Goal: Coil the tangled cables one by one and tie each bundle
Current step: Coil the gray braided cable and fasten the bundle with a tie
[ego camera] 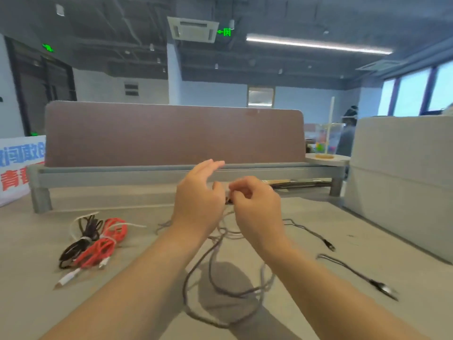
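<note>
A grey cable (215, 273) hangs in loose loops from between my two hands, which are raised over the middle of the desk. My right hand (255, 204) pinches its upper end, fingers curled shut. My left hand (198, 200) is beside it, fingers spread upward and thumb near the cable; whether it grips the cable is hidden. At the left lie a tied red bundle (107, 244), a tied black bundle (76, 249) and a white cable (71, 276). Loose black cables (326, 241) (362, 276) lie to the right.
A brown divider panel (171, 136) on a grey rail (147, 175) closes the desk's far side. A grey partition (402, 173) stands at the right. A person (346, 136) stands far back right. A banner (14, 168) is at the left.
</note>
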Demonstrator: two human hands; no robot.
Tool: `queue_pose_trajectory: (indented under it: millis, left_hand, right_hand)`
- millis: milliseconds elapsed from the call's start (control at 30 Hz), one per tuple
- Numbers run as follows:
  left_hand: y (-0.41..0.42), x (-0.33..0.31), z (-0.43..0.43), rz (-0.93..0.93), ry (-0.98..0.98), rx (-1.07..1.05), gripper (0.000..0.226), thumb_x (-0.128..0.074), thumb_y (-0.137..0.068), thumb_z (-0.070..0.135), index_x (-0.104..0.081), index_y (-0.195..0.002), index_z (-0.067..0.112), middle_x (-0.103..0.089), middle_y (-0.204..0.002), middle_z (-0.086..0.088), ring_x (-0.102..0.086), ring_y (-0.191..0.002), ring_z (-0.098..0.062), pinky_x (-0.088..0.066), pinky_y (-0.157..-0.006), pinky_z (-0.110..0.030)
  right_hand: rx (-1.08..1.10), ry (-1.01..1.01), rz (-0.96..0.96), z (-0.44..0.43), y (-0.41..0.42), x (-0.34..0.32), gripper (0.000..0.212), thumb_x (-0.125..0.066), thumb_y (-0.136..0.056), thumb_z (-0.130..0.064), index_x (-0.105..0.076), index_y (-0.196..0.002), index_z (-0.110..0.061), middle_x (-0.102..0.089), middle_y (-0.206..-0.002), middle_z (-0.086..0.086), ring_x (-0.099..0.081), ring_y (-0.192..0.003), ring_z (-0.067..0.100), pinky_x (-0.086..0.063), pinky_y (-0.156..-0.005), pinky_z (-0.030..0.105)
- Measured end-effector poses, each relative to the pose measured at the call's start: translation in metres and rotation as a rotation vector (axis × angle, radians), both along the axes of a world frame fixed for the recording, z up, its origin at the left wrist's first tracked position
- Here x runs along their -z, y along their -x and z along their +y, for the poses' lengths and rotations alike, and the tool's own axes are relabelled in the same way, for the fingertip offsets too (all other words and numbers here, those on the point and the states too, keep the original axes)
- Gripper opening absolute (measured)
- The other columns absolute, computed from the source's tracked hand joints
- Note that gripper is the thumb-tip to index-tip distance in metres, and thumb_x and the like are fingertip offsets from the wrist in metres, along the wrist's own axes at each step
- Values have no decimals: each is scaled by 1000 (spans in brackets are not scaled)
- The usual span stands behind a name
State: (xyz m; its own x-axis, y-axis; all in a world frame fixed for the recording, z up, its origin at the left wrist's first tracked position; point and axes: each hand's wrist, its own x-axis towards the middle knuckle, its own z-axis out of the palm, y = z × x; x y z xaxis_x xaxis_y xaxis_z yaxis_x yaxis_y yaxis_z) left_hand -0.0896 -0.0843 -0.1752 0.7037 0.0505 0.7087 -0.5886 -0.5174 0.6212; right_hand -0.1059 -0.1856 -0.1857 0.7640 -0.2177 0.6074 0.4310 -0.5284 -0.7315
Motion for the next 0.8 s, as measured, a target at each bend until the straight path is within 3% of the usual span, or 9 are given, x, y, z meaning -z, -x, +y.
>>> queue_pose_trajectory:
  millis: [67, 133, 233, 300, 367, 433, 600, 700, 800]
  left_hand:
    - [-2, 8, -45, 56, -96, 77, 42, -49, -88, 5, -60, -126, 18, -53, -139, 1, -45, -130, -15, -28, -107, -23]
    - [-9, 27, -88, 152, -220, 155, 41, -47, -93, 13, -54, -133, 18, -47, -145, 1, -38, -135, -14, -25, -109, -22]
    - [-22, 72, -137, 297, -434, 185, 44, -41, -97, 25, -44, -141, 18, -37, -150, -4, -30, -139, -18, -22, -112, -28]
    - [-30, 97, -157, 357, -680, 167, 42, -36, -97, 34, -45, -136, 20, -41, -145, -7, -32, -135, -23, -27, -110, -35]
    - [-39, 107, -168, 378, -814, 153, 40, -34, -95, 40, -54, -124, 22, -51, -131, -6, -42, -125, -25, -36, -103, -39]
    - [-48, 111, -171, 360, -792, 174, 38, -38, -92, 40, -60, -117, 22, -58, -123, -2, -49, -118, -24, -41, -98, -38]
    - [-57, 114, -169, 313, -647, 249, 33, -47, -89, 43, -63, -114, 27, -63, -119, 6, -54, -112, -15, -46, -95, -39]
    - [-50, 111, -167, 265, -620, 355, 29, -51, -85, 51, -63, -105, 34, -58, -112, 17, -51, -108, -5, -45, -96, -34]
    - [-41, 107, -166, 248, -702, 291, 18, -55, -89, 45, -61, -88, 28, -56, -99, 13, -51, -101, -10, -39, -101, -37]
  right_hand:
    - [169, 22, -23, -65, 2, 11, 21, -50, -86, -7, -67, -93, -16, -67, -84, -3, -58, -81, 13, -43, -68, 19]
    - [409, 186, 32, -136, 0, 43, 29, -45, -87, -12, -64, -109, -13, -66, -104, 4, -57, -96, 20, -43, -80, 26]
    - [666, 535, 532, -224, -6, 95, 53, -34, -87, -44, -47, -130, -16, -50, -131, 11, -45, -118, 33, -38, -100, 40]
    - [638, 576, 748, -247, -12, 106, 55, -32, -86, -55, -51, -121, -17, -50, -127, 12, -45, -116, 34, -39, -98, 42]
    - [528, 553, 671, -245, -17, 99, 40, -40, -89, -48, -62, -98, -16, -60, -108, 9, -54, -102, 31, -46, -81, 35]
    - [415, 501, 564, -233, -21, 93, 29, -49, -88, -41, -63, -75, -18, -61, -85, 5, -58, -87, 27, -43, -63, 30]
    - [273, 582, 482, -209, -25, 90, 30, -51, -90, -40, -65, -111, -23, -54, -104, 0, -50, -102, 19, -43, -85, 30]
    - [357, 486, 438, -206, -19, 81, 29, -52, -89, -41, -61, -109, -21, -47, -108, 0, -51, -102, 19, -43, -85, 29]
    - [371, 552, 553, -208, -7, 73, 26, -55, -86, -41, -60, -96, -17, -52, -98, 2, -54, -92, 22, -42, -73, 30]
